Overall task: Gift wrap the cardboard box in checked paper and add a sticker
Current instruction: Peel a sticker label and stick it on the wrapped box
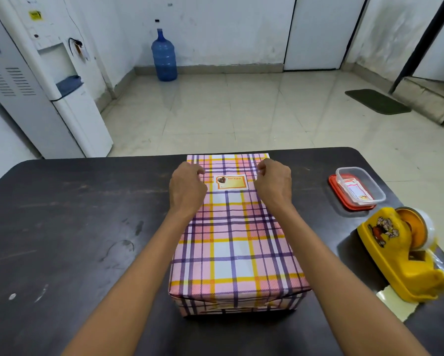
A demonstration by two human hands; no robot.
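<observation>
A box wrapped in pink, purple and yellow checked paper point(237, 242) lies lengthwise on the dark table point(74, 227). An orange-edged "Best Wishes" sticker point(231, 182) lies flat on its top near the far end. My left hand point(187, 187) hovers just left of the sticker, fingers curled, holding nothing. My right hand point(274, 185) is just right of the sticker, fingers curled too, with nothing in it. Whether either hand touches the paper I cannot tell.
On the right of the table stands a clear plastic tub point(361, 185) with more stickers, resting on its red lid point(344, 201). A yellow tape dispenser point(400, 255) sits nearer, with a paper scrap point(395, 304) under it. Beyond: a water dispenser point(48, 80) and a blue bottle point(164, 56).
</observation>
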